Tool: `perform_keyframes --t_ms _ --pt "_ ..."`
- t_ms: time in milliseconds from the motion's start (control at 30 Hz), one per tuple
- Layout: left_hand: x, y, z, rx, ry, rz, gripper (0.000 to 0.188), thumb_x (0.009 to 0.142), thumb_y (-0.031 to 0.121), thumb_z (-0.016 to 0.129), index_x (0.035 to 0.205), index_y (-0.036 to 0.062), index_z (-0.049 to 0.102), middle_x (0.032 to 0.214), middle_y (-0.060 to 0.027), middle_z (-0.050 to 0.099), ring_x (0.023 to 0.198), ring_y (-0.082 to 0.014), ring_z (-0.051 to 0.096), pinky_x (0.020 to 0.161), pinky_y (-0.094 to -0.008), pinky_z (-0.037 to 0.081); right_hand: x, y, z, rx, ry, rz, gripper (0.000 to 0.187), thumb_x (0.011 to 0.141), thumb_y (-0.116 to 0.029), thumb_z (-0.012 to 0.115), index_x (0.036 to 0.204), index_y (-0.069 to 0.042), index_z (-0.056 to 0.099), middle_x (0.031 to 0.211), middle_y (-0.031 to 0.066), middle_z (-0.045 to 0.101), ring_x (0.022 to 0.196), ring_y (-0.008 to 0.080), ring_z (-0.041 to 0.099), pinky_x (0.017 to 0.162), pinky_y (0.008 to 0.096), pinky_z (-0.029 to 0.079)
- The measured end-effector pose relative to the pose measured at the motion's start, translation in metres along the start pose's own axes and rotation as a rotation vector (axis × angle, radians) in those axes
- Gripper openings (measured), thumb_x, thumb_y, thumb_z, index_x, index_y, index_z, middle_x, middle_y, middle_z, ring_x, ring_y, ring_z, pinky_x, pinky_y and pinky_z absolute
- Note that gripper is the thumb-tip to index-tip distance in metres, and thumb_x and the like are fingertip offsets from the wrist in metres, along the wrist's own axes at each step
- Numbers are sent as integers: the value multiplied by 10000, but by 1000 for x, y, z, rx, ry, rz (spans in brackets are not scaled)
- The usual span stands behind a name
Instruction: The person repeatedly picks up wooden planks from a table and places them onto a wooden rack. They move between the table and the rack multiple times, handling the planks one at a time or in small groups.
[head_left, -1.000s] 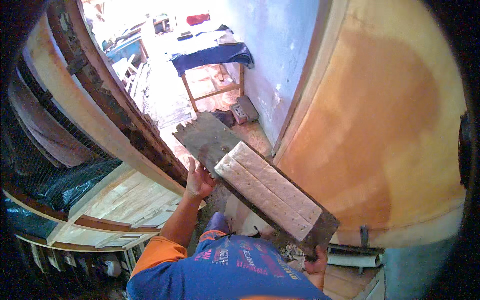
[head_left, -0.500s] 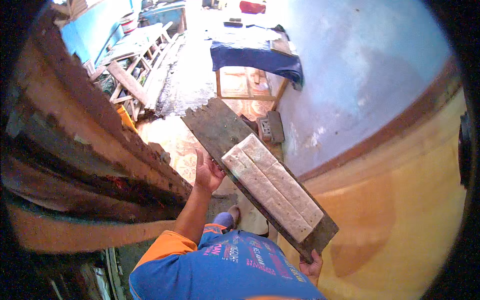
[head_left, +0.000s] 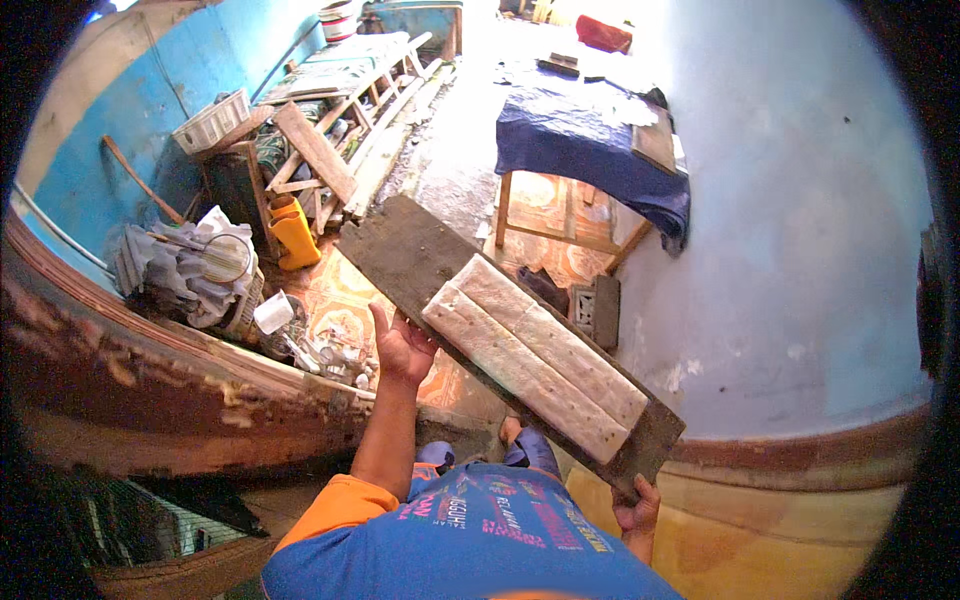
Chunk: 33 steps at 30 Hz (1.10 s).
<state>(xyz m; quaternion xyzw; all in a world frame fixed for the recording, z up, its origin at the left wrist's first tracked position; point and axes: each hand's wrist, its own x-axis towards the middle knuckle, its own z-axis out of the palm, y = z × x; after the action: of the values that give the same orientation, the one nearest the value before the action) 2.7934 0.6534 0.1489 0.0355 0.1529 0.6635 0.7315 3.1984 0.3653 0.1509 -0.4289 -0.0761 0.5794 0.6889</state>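
Note:
A long, worn dark wooden board (head_left: 400, 240) slants in front of me, from upper left to lower right. Lying flat on it is a pale, speckled rectangular slab (head_left: 535, 355), marked by a lengthwise line and a shorter crosswise one; what it is made of I cannot tell. My left hand (head_left: 403, 352) supports the board's left edge, fingers underneath and thumb out to the side. At the lower right corner, my right hand (head_left: 637, 508) is closed around the board's end, thumb on top.
Ahead stands a table (head_left: 560, 140) under a dark blue cover, against the pale wall. A grey block (head_left: 597, 308) sits on the tiled floor near it. Leftward are yellow boots (head_left: 293, 235), piled wood (head_left: 315, 150), a white crate (head_left: 213, 120) and a heap of bags (head_left: 190, 260). A doorway edge (head_left: 200, 400) borders my left.
I have moved forward through the doorway, and more of the room at left shows. The board with the slab stays held in both hands, at nearly the same slant.

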Motion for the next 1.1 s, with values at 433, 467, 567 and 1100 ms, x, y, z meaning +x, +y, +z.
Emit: perform_keyframes --t_ms 433,467,567,1100 --pt "134 5 56 -6 168 271 910 855 800 421 1439 104 444 1425 -116 517 1263 -323 505 1057 -511 408 301 -82 119 -89 -199 186 618 786 -62 661 1366 -28 450 1220 139 619 1039 304 664 856 446 579" --pt "135 5 54 11 171 288 907 854 801 420 1438 107 447 1423 -115 519 1260 -323 508 1058 -510 408 310 -92 129 -122 -211 197 619 786 -66 665 1365 -25 451 1221 140 619 1045 303 662 875 447 569" --pt "153 33 51 18 244 316 906 852 803 420 1438 112 449 1415 -114 527 1256 -325 514 1061 -509 406 343 -85 172 -113 -262 249 614 801 -34 650 1376 -29 433 1225 144 613 1068 301 650 903 448 561" --pt "318 245 -10 -121 203 375 841 862 787 434 1383 132 519 1341 -95 589 1210 -299 548 1029 -471 433 488 28 434 -325 -329 336 637 789 -73 679 1374 -7 434 1262 159 607 1106 314 626 983 495 497"
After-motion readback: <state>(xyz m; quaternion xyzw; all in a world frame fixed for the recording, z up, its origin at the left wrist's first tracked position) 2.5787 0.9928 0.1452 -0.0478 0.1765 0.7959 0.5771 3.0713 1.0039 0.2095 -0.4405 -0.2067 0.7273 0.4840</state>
